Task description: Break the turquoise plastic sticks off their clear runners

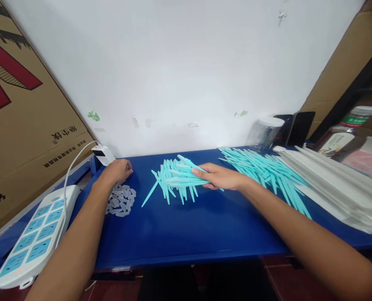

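Observation:
My right hand (221,177) is closed round a bunch of turquoise plastic sticks (181,179) and holds them over a loose heap of the same sticks (167,184) in the middle of the blue table (188,230). My left hand (118,170) rests curled at the far edge of a small pile of clear plastic caps (120,201); whether it holds one is hidden. A bigger spread of turquoise sticks (264,171) lies to the right of my right hand.
A stack of clear plastic sleeves (333,184) covers the table's right end. A white power strip (38,234) lies at the left beside a cardboard box (19,108). A clear jar (265,131), a dark phone (300,127) and bottles stand at the back right.

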Tool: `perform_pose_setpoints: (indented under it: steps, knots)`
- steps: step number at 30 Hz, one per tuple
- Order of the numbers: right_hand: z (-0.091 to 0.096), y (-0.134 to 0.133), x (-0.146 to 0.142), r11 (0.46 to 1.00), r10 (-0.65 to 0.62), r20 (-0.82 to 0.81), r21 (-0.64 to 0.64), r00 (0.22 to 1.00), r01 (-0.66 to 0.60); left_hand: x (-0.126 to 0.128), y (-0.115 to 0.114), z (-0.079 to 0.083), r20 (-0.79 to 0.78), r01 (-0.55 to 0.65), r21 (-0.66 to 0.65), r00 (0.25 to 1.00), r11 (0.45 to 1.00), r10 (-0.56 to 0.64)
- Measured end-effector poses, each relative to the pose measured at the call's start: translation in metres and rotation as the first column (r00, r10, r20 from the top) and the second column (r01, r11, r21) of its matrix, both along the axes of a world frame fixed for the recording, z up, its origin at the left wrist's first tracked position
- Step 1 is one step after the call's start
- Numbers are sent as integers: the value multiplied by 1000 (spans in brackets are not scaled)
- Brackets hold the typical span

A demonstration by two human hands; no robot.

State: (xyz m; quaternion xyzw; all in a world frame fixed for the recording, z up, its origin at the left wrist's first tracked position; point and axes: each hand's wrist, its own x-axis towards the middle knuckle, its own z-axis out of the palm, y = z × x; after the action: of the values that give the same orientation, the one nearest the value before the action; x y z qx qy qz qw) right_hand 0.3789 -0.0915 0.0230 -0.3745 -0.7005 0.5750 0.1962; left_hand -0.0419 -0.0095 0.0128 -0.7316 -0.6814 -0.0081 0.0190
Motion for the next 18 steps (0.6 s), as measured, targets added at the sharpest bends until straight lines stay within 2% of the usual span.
perform_pose_setpoints:
  steps: [5,12,18]
  knots:
    - [6,-3,-1,1000,-25,-19,19,1000,25,6,-2,-3,-39,15,12,999,1000,-14]
    - [9,-4,1,961,76,62,263,995,-90,19,-6,2,-61,35,-9,997,999,-35]
    - [4,0,3,947,10,66,319,998,-30,21,-7,2,-58,20,-11,998,1000,-20]
